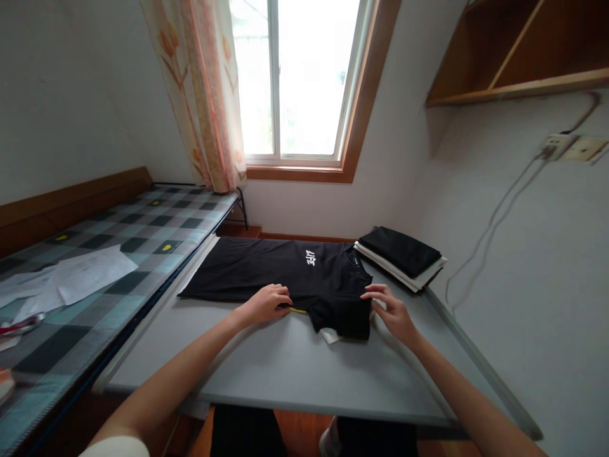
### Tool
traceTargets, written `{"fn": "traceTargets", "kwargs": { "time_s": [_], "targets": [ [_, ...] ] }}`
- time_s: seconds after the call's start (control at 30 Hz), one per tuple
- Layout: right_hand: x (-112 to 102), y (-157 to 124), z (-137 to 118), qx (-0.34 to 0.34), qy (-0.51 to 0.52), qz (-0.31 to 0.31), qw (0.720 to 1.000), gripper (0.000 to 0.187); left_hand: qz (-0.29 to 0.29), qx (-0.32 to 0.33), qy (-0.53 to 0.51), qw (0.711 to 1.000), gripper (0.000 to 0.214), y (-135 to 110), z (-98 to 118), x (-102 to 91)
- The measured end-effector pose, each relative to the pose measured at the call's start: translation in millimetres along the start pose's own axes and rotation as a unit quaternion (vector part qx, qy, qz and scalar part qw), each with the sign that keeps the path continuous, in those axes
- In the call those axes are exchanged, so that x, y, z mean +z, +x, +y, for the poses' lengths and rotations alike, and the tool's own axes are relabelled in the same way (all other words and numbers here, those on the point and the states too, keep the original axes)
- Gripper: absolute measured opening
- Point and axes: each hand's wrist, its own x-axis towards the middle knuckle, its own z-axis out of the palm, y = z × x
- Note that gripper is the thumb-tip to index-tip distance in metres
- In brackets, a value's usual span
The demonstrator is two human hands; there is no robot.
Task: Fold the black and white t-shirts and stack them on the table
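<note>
A black T-shirt [266,266] with white lettering lies flat across the table, its collar to the right and hem to the left. My left hand [269,303] is closed on the shirt's near side edge, close to the sleeve. A thin yellow strip [298,310] shows along that edge beside my fingertips; its kind is unclear. My right hand [394,315] pinches the shirt's shoulder edge below the collar, fingers bent and thumb underneath. A small white tag-like piece [330,336] peeks out from under the near sleeve.
The grey table [266,374] carries a stack of folded black and white clothes [399,251] at its back right. A bed with a checked sheet [128,235] and loose papers [80,279] runs along the left. Cables [490,231] hang on the right wall beneath a wooden shelf [518,89].
</note>
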Motion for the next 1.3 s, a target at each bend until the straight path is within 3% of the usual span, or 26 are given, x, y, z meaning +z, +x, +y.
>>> {"fn": "traceTargets", "kwargs": {
  "time_s": [0.1,0.23,0.33,0.43,0.6,0.77,0.83,1.0,1.3],
  "targets": [
    [-1.9,9.1,3.3,0.104,0.044,0.056,0.992,0.036,0.007,-0.003,0.037,0.999,0.016,-6.6,-3.0,-2.2],
    [9.9,13.9,1.9,0.208,0.099,0.028,0.973,0.049,0.010,-0.005,0.061,0.998,0.017,-6.2,0.8,-2.1],
    [17.6,14.9,0.0,0.236,0.115,0.011,0.965,0.053,0.019,-0.017,0.059,0.998,0.015,-5.4,3.3,-3.1],
    [21.1,12.2,-1.6,0.223,0.088,-0.012,0.971,0.054,0.020,-0.025,0.057,0.998,0.015,-9.3,1.7,-4.9],
    [29.1,3.9,-7.6,0.145,-0.017,-0.069,0.987,0.077,0.007,-0.019,0.058,0.998,0.014,-24.0,-7.2,-9.3],
    [28.3,11.5,-19.7,0.117,0.014,-0.065,0.991,0.033,0.004,-0.042,0.069,0.997,0.015,-40.4,-19.8,-16.7],
    [23.0,17.0,-23.4,0.114,0.046,-0.048,0.991,0.024,0.001,-0.048,0.073,0.996,0.015,-47.3,-25.1,-19.8],
    [8.9,24.7,-24.7,0.158,0.123,-0.044,0.979,0.027,0.013,-0.074,0.069,0.995,0.018,-68.3,-38.1,-26.5],
    [9.4,14.0,-5.4,0.153,0.037,-0.086,0.984,0.024,0.006,-0.171,0.079,0.982,0.021,-123.9,-69.6,-50.5]
  ]
}}
